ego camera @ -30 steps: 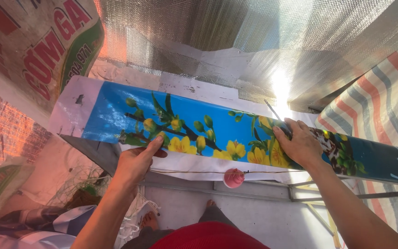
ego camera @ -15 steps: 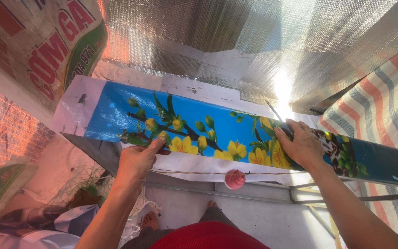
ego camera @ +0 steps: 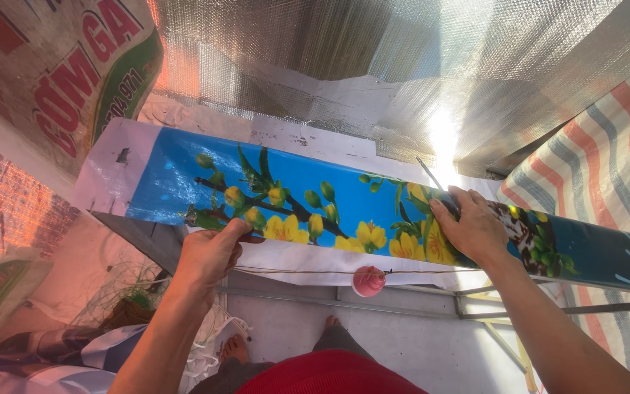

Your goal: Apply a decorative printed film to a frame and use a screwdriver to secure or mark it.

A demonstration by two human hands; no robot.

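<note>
Left arm: bare, rising from the lower left, forearm angled up and to the right.
Left hand: raised, back toward the camera, fingers curled, thumb and fingertips pinched together at the top.
Right arm: bare, coming in from the lower right corner, stretched up and leftward.
Right hand: back toward the camera, fingers bent and closed around what it grips, knuckles uppermost.

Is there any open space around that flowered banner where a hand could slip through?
Below the blue flowered banner, the pale floor shows bare between the pink spool and the bare foot. Above, silver foil sheeting presses close. The left hand and right hand take up the banner's lower edge, and the striped tarp crowds the right.
</note>
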